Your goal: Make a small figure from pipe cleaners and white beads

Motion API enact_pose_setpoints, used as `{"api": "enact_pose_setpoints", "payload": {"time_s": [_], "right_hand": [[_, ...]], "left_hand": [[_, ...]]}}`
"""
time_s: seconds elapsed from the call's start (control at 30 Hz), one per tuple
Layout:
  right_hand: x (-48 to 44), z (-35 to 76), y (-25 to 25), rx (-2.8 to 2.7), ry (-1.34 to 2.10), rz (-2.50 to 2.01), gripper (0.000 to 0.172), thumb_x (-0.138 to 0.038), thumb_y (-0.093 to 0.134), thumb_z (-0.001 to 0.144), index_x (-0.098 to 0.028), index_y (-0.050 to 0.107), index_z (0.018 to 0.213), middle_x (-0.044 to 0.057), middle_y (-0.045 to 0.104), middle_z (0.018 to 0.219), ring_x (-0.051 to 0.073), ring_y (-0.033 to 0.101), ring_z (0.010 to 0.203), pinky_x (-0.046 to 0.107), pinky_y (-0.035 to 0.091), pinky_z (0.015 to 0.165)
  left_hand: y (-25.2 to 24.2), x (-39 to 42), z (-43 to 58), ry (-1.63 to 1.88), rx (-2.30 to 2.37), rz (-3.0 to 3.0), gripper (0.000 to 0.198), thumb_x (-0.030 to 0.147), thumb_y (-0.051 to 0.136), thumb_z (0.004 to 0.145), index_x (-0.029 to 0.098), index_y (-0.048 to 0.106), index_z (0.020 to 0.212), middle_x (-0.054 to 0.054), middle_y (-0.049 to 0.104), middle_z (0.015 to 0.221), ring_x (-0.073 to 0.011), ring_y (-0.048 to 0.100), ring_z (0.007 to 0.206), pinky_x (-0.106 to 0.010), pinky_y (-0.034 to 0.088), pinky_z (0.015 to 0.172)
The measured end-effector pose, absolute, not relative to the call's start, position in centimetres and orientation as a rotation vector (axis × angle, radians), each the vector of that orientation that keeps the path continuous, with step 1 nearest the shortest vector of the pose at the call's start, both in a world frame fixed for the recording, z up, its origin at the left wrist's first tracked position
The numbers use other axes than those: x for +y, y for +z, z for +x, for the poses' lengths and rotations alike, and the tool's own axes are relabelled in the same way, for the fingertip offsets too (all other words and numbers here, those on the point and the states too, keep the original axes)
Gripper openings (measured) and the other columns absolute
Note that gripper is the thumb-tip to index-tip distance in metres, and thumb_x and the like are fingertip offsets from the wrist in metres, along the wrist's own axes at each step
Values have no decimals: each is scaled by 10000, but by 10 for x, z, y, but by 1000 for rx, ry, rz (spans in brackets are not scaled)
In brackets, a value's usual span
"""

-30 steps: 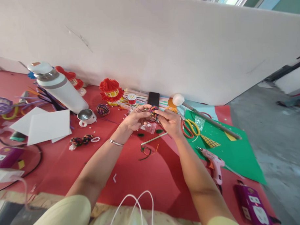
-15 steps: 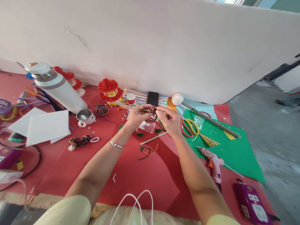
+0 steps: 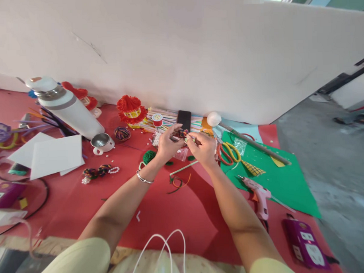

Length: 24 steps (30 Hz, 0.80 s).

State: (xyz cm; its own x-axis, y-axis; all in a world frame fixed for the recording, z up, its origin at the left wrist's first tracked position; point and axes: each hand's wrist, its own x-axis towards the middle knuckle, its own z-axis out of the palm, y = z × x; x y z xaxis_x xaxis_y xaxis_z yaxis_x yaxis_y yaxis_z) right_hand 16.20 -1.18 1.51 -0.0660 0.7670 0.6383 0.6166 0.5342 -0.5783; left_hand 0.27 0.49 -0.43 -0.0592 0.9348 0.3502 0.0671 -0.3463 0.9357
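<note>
Between my two hands, above the middle of the red table, is a small dark multicoloured yarn piece (image 3: 184, 133). My left hand (image 3: 169, 144) pinches it from the left, with thumb and fingers closed on it. From the right, my right hand (image 3: 202, 147) grips its other side with bent fingers. Much of the piece is hidden by the fingers. Below my hands lie a pale stick (image 3: 183, 168) and loose strands of yarn (image 3: 178, 183). Just left of my left wrist is a green yarn ball (image 3: 149, 156).
A bottle (image 3: 70, 106), small cup (image 3: 102, 143) and yarn ball (image 3: 122, 134) stand left. Scissors (image 3: 230, 152), a pink glue gun (image 3: 258, 192) and a purple power box (image 3: 305, 243) lie right. A black phone (image 3: 184, 119) lies behind my hands, before the white partition (image 3: 179, 53).
Both hands have shifted slightly with the yarn piece between them, uncovering more of the green yarn ball by my left wrist. The view has moved a little.
</note>
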Motion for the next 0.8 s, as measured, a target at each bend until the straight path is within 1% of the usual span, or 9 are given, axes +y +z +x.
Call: {"api": "enact_pose_setpoints", "payload": {"time_s": [0.1,0.2,0.3,0.37,0.43,0.53,0.63,0.7,0.8], "right_hand": [[-12,161,15,-1751,211,-1144,236,-330,608,954,-220,809,1009,78,811,898,216,726,784,340,551,781],[-11,161,16,-1753,221,-1146,253,-328,589,967,-234,813,1039,77,823,983,231,753,861,349,566,817],[-12,163,21,-1748,239,-1177,246,-317,594,957,-229,817,1014,67,816,917,217,736,799,325,551,758],[-12,164,25,-1724,293,-1189,246,-318,599,954,-216,820,991,53,792,825,196,696,712,305,524,691],[-13,164,28,-1697,359,-1189,256,-356,618,956,-205,821,992,40,764,764,177,652,649,293,497,643],[-15,163,30,-1706,362,-1188,267,-416,669,934,-204,824,984,38,748,741,166,617,622,295,484,644],[-16,162,31,-1717,335,-1174,251,-400,650,946,-212,815,930,39,734,728,162,593,617,302,479,665],[-17,163,32,-1750,452,-1133,259,-407,633,960,-215,800,910,28,710,706,156,573,607,295,459,637],[-20,166,34,-1859,756,-1025,267,-436,643,959,-211,771,900,5,663,679,138,528,582,273,399,564]], "left_hand": [[-4,4,3,1486,1079,1445,544,105,693,701,186,697,1240,-80,741,1176,-191,712,1042,-279,553,889],[-1,2,1,1449,1001,1458,586,120,694,721,211,687,1300,-61,731,1156,-175,706,990,-269,555,859],[4,0,-1,1451,983,1557,589,98,696,721,245,719,1291,-60,717,1182,-187,689,1017,-281,554,874],[6,-1,-2,1446,982,1647,528,87,686,731,245,752,1231,-70,718,1191,-206,678,1063,-292,555,881],[8,-2,-1,1436,990,1709,460,85,668,749,230,763,1175,-79,725,1162,-214,678,1058,-304,557,877],[7,-2,1,1436,1054,1746,410,87,663,752,216,759,1129,-80,734,1112,-213,683,1018,-322,557,897],[5,-1,1,1462,1125,1717,412,91,684,727,209,755,1115,-74,738,1086,-206,683,981,-322,557,897],[3,2,0,1507,1149,1633,427,100,704,713,201,747,1126,-72,738,1089,-195,684,961,-315,557,895],[1,7,-5,1567,1122,1464,409,136,726,729,186,733,1135,-71,739,1096,-183,692,961,-296,567,875]]}}
